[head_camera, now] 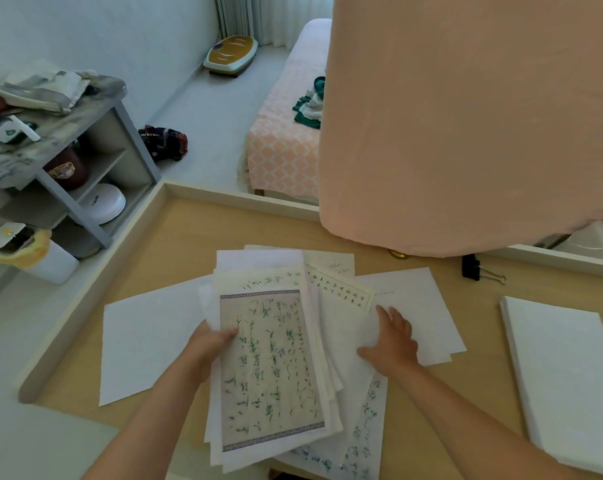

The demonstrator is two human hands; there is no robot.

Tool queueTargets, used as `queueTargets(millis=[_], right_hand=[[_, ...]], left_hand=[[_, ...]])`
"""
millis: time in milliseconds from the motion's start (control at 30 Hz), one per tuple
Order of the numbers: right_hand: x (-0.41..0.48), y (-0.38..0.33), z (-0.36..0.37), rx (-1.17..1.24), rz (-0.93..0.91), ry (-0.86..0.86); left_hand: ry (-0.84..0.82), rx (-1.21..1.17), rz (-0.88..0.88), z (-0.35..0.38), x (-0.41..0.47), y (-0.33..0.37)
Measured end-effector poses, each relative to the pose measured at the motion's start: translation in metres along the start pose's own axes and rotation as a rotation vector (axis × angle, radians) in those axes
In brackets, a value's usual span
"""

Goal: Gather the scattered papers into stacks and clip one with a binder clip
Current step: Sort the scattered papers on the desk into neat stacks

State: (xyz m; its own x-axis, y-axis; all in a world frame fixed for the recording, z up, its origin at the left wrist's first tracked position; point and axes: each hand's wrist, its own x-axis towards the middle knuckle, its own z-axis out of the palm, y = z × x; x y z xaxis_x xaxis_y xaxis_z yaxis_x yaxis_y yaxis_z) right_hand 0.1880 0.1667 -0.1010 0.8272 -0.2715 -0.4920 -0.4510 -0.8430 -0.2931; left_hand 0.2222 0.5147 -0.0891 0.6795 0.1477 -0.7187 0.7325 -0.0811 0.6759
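Note:
A loose pile of papers (272, 368) with green handwriting lies in the middle of the wooden table (175, 237). My left hand (210, 344) grips the pile's left edge, thumb on the top sheet. My right hand (393, 337) rests flat, fingers spread, on the white sheets at the pile's right side. A blank white sheet (144, 341) lies to the left, and another blank sheet (417, 306) to the right. A neat white stack (563, 375) sits at the far right. A black binder clip (473, 268) lies near the table's back edge.
A large pink cloth-covered shape (466, 116) stands on the back right of the table. A grey shelf unit (68, 161) with clutter and a white bin (51, 261) stand on the floor at left. A bed (286, 133) is behind the table.

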Motion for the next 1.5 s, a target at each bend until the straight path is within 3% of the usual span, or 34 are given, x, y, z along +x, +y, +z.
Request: queueTargets(millis=[167,333,533,700,900,1067,1200,1300,1400,1500], right_hand=[[0.014,-0.006,-0.011,-0.215,-0.076,-0.07],[0.015,-0.003,0.001,0.148,-0.036,-0.052],[0.001,-0.012,0.01,-0.298,-0.176,0.048],[0.005,-0.034,0.017,-0.269,-0.175,-0.089],[0.015,-0.052,0.011,-0.379,-0.092,-0.116],[0.012,-0.047,0.009,-0.219,-0.042,-0.109],[-0.002,-0.033,0.012,-0.017,0.114,0.034],[-0.02,-0.022,0.018,0.44,0.474,0.195],[-0.035,-0.012,0.031,0.646,0.732,0.153],[-0.042,-0.01,0.042,0.841,0.743,0.101]], left_hand=[[0.276,0.143,-0.065,0.035,-0.015,-0.03],[0.192,0.171,-0.006,0.034,-0.019,-0.04],[0.226,0.014,-0.062,-0.001,-0.006,-0.046],[0.376,-0.055,-0.165,-0.03,-0.008,-0.074],[0.158,-0.189,-0.159,-0.046,-0.016,-0.081],[-0.113,-0.252,-0.041,-0.034,-0.033,-0.052],[-0.171,0.19,0.088,-0.002,-0.026,-0.027],[-0.029,0.568,0.253,0.036,-0.017,-0.015],[0.11,0.811,0.377,0.069,-0.007,-0.013],[0.142,0.89,0.323,0.088,-0.007,-0.016]])
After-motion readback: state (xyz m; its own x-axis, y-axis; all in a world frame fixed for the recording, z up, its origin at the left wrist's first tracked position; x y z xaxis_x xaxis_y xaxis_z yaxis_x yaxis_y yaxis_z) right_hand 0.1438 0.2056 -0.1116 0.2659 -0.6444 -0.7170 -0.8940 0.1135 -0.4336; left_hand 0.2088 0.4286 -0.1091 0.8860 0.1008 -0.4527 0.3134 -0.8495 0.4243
